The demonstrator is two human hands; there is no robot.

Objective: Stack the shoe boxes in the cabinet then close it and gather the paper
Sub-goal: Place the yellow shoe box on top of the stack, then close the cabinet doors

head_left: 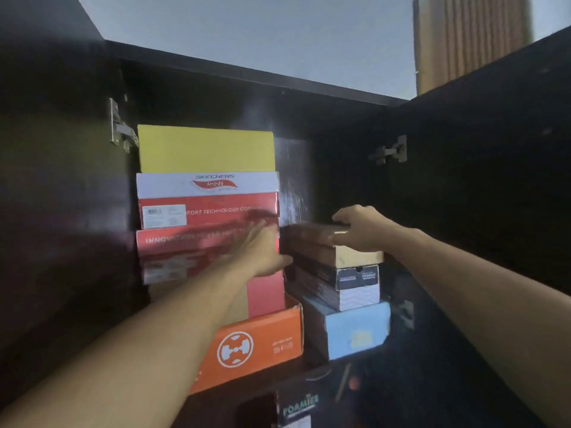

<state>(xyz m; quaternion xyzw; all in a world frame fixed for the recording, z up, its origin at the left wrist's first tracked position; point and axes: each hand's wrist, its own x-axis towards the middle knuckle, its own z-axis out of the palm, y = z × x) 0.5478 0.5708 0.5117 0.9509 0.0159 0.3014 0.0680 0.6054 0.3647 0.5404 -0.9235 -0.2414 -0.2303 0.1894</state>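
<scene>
The dark cabinet [253,78] stands open with two stacks of shoe boxes inside. The left stack has a yellow box [205,148] on top, a white and red Skechers box [207,199], a second red box [173,251] and an orange box [256,344] at the bottom. My left hand [258,251], blurred, lies flat with straight fingers against the red boxes. The right stack has a brown box [312,242] on top, a dark box with a white front [355,285] and a light blue box [358,329]. My right hand [360,230] grips the brown box's top right edge.
Both cabinet doors [58,186] are swung open at left and right, hinges [120,128] showing. Above the right stack the cabinet has free room. Another box marked Foamies [299,409] sits on the shelf below. A wooden slatted panel [469,38] rises behind the cabinet.
</scene>
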